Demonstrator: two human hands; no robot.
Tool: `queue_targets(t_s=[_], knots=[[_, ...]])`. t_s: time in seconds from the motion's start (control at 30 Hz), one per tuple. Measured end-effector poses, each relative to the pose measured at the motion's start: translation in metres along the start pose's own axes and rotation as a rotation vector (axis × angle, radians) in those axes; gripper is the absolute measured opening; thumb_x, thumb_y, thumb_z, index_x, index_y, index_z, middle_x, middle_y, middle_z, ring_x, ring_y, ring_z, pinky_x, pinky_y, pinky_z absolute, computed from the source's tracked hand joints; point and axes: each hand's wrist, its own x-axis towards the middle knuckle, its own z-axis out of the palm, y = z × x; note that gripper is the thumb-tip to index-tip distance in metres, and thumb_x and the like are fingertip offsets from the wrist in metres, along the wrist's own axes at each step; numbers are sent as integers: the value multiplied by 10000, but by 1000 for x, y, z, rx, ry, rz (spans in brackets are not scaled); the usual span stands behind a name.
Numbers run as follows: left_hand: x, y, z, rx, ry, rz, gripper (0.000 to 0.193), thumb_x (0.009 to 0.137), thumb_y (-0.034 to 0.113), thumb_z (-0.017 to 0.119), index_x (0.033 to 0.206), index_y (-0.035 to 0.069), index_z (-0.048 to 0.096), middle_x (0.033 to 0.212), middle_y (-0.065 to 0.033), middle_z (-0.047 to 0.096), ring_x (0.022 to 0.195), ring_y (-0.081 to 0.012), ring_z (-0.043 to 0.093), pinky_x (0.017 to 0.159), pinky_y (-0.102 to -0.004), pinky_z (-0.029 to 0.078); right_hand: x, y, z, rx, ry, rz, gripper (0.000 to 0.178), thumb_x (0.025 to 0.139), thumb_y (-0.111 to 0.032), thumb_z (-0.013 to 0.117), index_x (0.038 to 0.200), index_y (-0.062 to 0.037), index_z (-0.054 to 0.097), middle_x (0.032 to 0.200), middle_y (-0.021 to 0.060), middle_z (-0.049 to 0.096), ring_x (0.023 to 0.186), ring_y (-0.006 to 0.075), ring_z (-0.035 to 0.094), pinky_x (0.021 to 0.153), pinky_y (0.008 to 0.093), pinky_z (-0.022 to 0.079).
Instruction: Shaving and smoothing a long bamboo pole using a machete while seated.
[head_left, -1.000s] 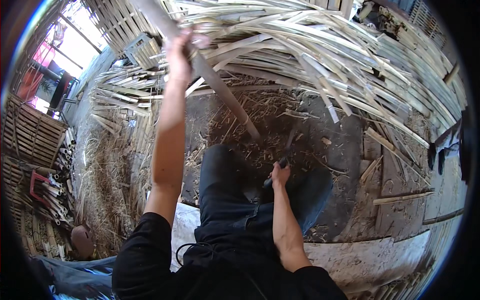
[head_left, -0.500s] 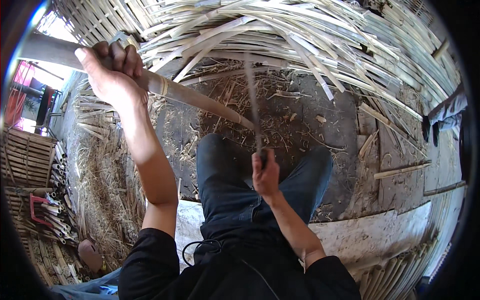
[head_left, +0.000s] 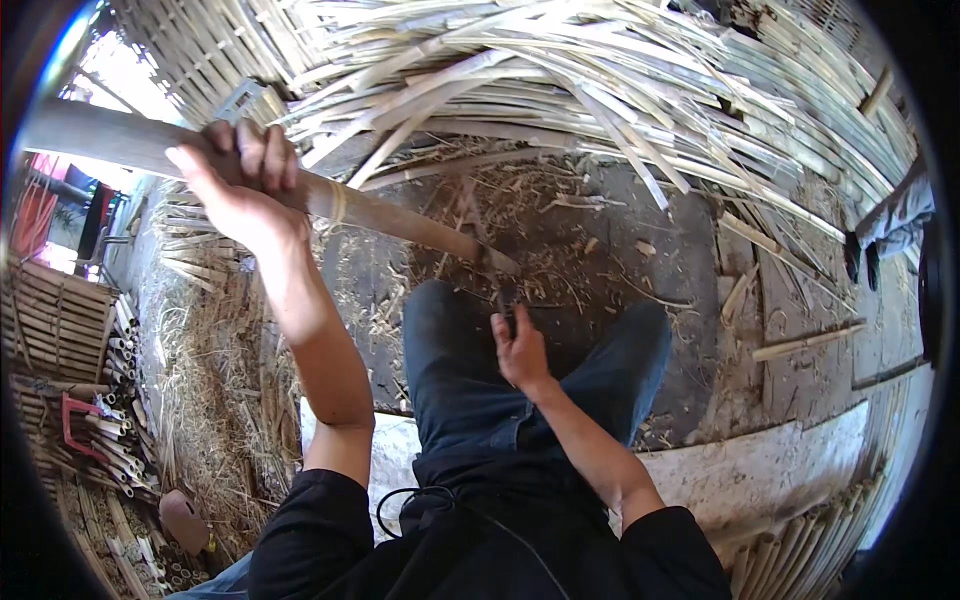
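While my left hand (head_left: pixel 240 185) is closed around a thick bamboo pole (head_left: pixel 380 215) slanting down to the floor before my knees, my right hand (head_left: pixel 520 350) grips a dark blade handle (head_left: pixel 503 300) just below the pole's lower end. I judge a glancing stroke could drive the blade toward my thigh, or the pole could roll on the loose shavings (head_left: pixel 560 215).
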Motion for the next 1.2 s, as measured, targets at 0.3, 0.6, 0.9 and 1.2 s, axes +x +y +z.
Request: queue_targets(t_s=[0.3,0.6,0.9,1.2], knots=[[1,-9,-23,-311,-220,10,605,980,676,400,971,75,473,704,-33,411,571,-175,447,463,-255,335,-33,-65,-30,140,-103,80,467,1011,-418,557,1119,36,579,806,265,670,791,443,687,682,494,513],[-11,-14,15,111,95,299,675,1028,576,328,1504,98,355,1463,-184,489,1308,-331,497,1140,-596,256,-55,-199,-78,325,-292,-333,323,1013,-292,601,1147,-12,511,651,142,575,547,271,590,549,365,454],[-16,-30,-39,122,30,306,595,1032,544,355,1352,55,469,1341,-167,568,1153,-284,612,990,-498,490,-20,17,-42,81,-142,208,635,993,-417,591,1329,111,483,750,264,663,653,405,677,583,472,515],[-27,-61,-70,1407,-248,858,497,1016,150,560,1481,52,419,1104,-233,598,1079,-314,557,857,-411,497,-35,48,-56,350,-110,474,754,985,-443,604,1458,96,370,681,100,584,421,157,535,384,326,428]])
